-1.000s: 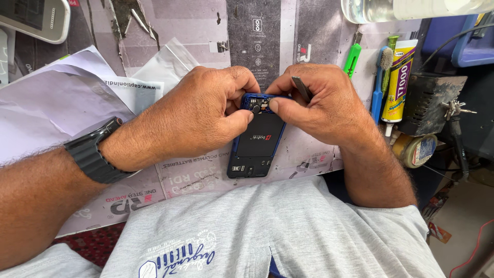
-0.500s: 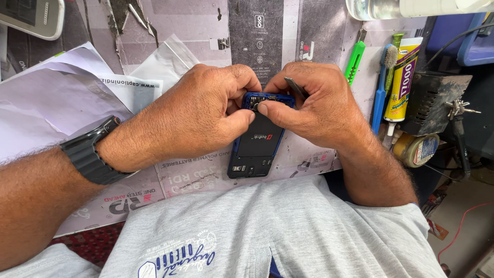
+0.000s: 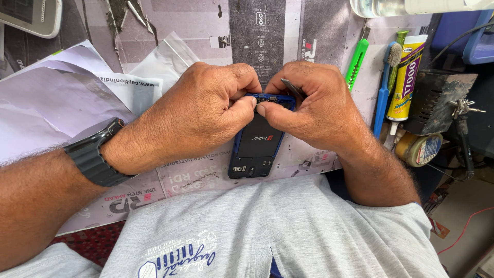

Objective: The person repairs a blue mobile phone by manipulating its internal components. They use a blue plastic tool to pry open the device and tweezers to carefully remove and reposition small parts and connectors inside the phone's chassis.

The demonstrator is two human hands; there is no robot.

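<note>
While both hands crowd its far end, we see the opened phone (image 3: 256, 146) lying at the near edge of the bench (image 3: 206, 177), back cover off, black battery showing inside a blue frame. Our left hand (image 3: 198, 116) curls over the phone's top left corner, fingers (image 3: 246, 105) pinched narrow on the frame. Our right hand (image 3: 314, 108) presses its thumb on the top edge and holds a thin dark tool (image 3: 293, 88) between closed fingers. A black watch (image 3: 92, 157) sits on the left wrist. Toward the right edge lie a green cutter (image 3: 357, 61), a blue toothbrush (image 3: 385, 87) and a yellow glue tube (image 3: 404, 77); crumpled white paper (image 3: 49, 98) covers the left side.
</note>
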